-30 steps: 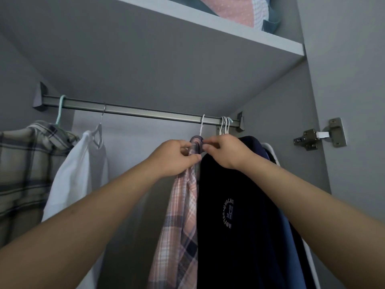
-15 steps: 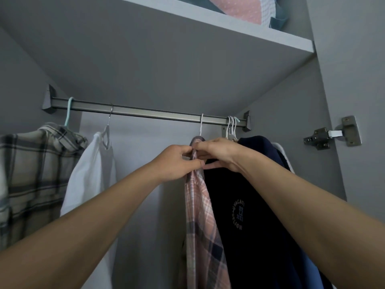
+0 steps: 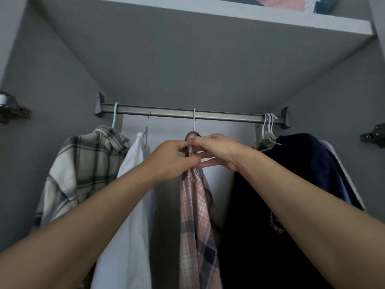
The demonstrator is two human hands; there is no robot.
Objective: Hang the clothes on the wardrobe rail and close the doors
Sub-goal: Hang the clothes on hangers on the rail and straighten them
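A: Entry. The pink-and-grey plaid cotton shirt (image 3: 195,207) hangs mid-rail from a thin white hanger hook (image 3: 194,119) on the flat grey metal wardrobe rail (image 3: 187,113). The left hand (image 3: 173,159) is closed, pinching the collar fabric. The right hand (image 3: 216,152) pinches the collar top with thumb and forefinger, its other fingers loosely spread beneath.

B: Step in hand?

A: Judged: squaring the collar on the hanger. To do it well, pull both collar sides evenly so the neck centres under the hook, and keep the pull downward, not forward, so the hook stays seated on the rail.

B: Neighbours?

A: On the left, a cream-and-grey checked flannel shirt (image 3: 83,174) on a pale mint hanger hook (image 3: 115,115), then a plain white garment (image 3: 129,205) on a wire hook, just beside the left forearm. On the right, a dark navy top with a round printed logo (image 3: 291,195), layered over other garments, under a bunch of white hooks (image 3: 268,124) near the rail's end bracket.

B: Obstructions?

A: There are clear gaps on both sides of the plaid shirt. The white garment may brush the left arm. Hinge plates (image 3: 373,136) show on both side walls; the doors themselves are out of view, so closing remains. A grey shelf (image 3: 229,15) overhead carries folded fabric.
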